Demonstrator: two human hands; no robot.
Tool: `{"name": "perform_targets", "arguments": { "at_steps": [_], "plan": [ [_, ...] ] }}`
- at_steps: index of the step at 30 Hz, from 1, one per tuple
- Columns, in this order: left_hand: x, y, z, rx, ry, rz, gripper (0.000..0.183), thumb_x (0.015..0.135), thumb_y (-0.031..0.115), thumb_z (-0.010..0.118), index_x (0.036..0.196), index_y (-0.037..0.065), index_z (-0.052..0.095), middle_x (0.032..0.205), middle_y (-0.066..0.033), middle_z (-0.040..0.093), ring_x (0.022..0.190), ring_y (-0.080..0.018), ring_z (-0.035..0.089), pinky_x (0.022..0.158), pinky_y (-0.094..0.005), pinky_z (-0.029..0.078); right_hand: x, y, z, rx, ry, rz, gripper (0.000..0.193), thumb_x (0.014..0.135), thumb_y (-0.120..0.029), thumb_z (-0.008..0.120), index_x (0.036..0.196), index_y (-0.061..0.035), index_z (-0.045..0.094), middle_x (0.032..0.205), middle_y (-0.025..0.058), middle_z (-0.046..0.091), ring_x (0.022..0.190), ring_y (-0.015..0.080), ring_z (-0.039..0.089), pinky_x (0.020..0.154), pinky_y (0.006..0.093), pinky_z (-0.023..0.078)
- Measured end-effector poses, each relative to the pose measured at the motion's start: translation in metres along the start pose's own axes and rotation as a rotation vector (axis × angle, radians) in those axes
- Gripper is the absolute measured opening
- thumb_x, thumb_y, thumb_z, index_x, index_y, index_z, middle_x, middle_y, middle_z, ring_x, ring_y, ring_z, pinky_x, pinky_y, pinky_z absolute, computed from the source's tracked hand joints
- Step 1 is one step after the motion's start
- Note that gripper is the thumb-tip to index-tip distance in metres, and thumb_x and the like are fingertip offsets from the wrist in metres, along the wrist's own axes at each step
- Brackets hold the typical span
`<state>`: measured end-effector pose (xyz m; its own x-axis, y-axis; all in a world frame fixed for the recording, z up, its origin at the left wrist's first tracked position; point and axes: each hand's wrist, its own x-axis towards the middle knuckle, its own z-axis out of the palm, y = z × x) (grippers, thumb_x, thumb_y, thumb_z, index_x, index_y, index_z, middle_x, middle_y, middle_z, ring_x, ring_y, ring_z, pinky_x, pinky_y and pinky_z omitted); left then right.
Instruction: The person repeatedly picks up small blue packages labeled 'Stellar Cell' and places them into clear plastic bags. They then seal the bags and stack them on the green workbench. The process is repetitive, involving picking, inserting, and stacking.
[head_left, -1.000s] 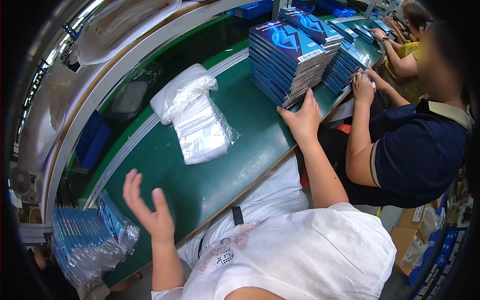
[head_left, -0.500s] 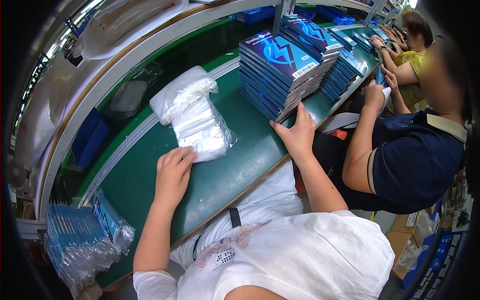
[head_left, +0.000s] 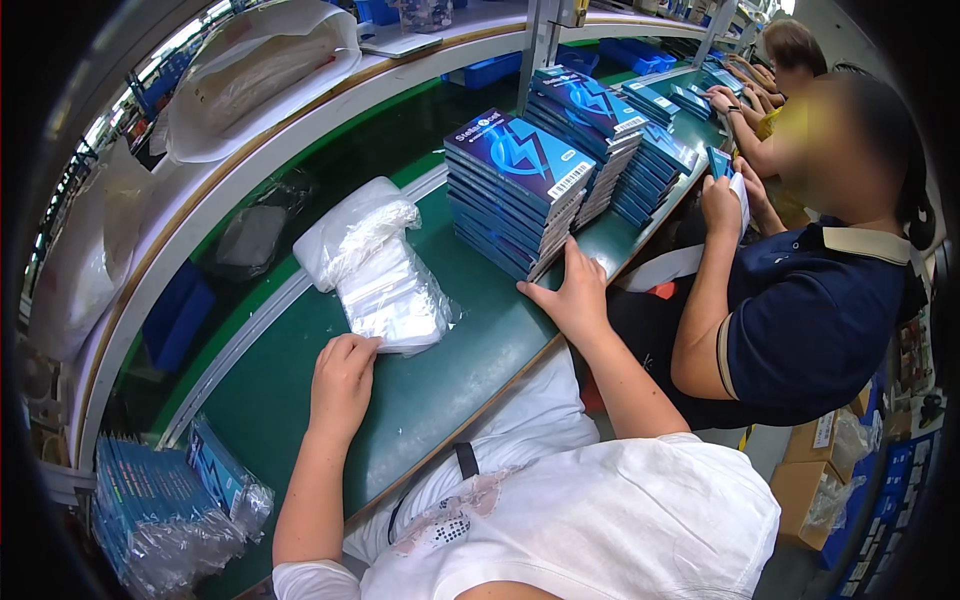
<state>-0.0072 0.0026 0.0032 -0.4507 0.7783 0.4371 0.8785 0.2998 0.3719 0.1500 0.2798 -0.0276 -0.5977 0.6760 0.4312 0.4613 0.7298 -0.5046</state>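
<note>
My left hand [head_left: 342, 386] is at the near edge of a pile of clear plastic bags [head_left: 392, 305], fingers bent and drawn together on the corner of a bag; the thumb is mostly hidden. Behind the pile lies a bunched white plastic bundle [head_left: 350, 225]. My right hand [head_left: 572, 298] is open, thumb and fingers spread against the near lower side of a tall stack of flat blue boxes [head_left: 515, 190]. Nothing is held in it.
More blue box stacks [head_left: 590, 110] stand behind on the green table [head_left: 420, 385]. Bagged boxes [head_left: 160, 500] stand in a row at the lower left. A co-worker in a dark shirt [head_left: 800, 310] sits at the right, holding a box. A shelf [head_left: 240, 110] runs along the far side.
My left fingers have gone from lying outstretched on the bags to being bent together at their edge. My right hand stays beside the stack. The whole view has shifted slightly.
</note>
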Motion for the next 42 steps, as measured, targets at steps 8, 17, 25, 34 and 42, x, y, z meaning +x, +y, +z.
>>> {"name": "perform_targets", "arguments": {
  "at_steps": [8, 17, 25, 34, 42],
  "plan": [
    [-0.009, 0.013, 0.001, -0.075, 0.081, -0.066, 0.022, 0.081, 0.0, 0.058, 0.104, 0.002, 0.061, 0.093, -0.0114, 0.056, 0.09, -0.0288, 0.055, 0.078, -0.0378, 0.046, 0.034, -0.081, -0.14, 0.353, -0.33, 0.015, 0.053, 0.072, -0.036, 0.074, 0.105, 0.0023, 0.062, 0.095, 0.0226, 0.061, 0.086, 0.0284, 0.062, 0.078, 0.0363, 0.048],
    [-0.017, 0.005, 0.007, -0.066, 0.094, -0.036, 0.02, 0.082, -0.003, 0.056, 0.101, 0.0, 0.06, 0.091, -0.0138, 0.056, 0.087, -0.03, 0.057, 0.075, -0.0378, 0.047, 0.106, -0.108, -0.071, -0.196, 0.04, -0.32, 0.073, 0.064, -0.031, 0.077, 0.124, 0.0007, 0.048, 0.106, 0.0232, 0.053, 0.102, 0.0361, 0.054, 0.093, 0.0425, 0.04],
    [-0.013, 0.016, 0.003, -0.172, 0.164, -0.178, 0.015, 0.083, -0.002, 0.058, 0.097, -0.001, 0.062, 0.086, -0.0116, 0.056, 0.077, -0.0229, 0.057, 0.069, -0.0301, 0.046, 0.047, -0.132, -0.088, 0.826, 0.102, -0.396, 0.075, 0.068, -0.027, 0.075, 0.13, -0.0018, 0.042, 0.107, 0.0156, 0.049, 0.087, 0.0218, 0.055, 0.079, 0.0302, 0.046],
    [-0.006, 0.018, -0.001, -0.32, 0.288, -0.308, 0.01, 0.076, 0.007, 0.07, 0.085, 0.004, 0.07, 0.085, -0.0052, 0.056, 0.075, -0.0165, 0.056, 0.062, -0.0265, 0.043, -0.031, -0.109, -0.018, 1.699, -1.162, 0.503, 0.051, 0.086, -0.011, 0.061, 0.129, 0.0073, 0.04, 0.108, 0.0125, 0.061, 0.092, 0.0146, 0.062, 0.075, 0.0268, 0.052],
    [-0.01, 0.016, -0.006, -0.59, 0.232, -0.461, 0.013, 0.076, 0.004, 0.068, 0.089, 0.003, 0.07, 0.079, -0.0025, 0.056, 0.07, -0.0101, 0.055, 0.064, -0.0214, 0.044, -0.038, -0.122, -0.002, 1.697, -1.276, 0.537, 0.066, 0.081, -0.001, 0.062, 0.136, 0.0089, 0.027, 0.106, 0.0175, 0.06, 0.088, 0.0163, 0.065, 0.076, 0.0278, 0.054]
  ]
}}
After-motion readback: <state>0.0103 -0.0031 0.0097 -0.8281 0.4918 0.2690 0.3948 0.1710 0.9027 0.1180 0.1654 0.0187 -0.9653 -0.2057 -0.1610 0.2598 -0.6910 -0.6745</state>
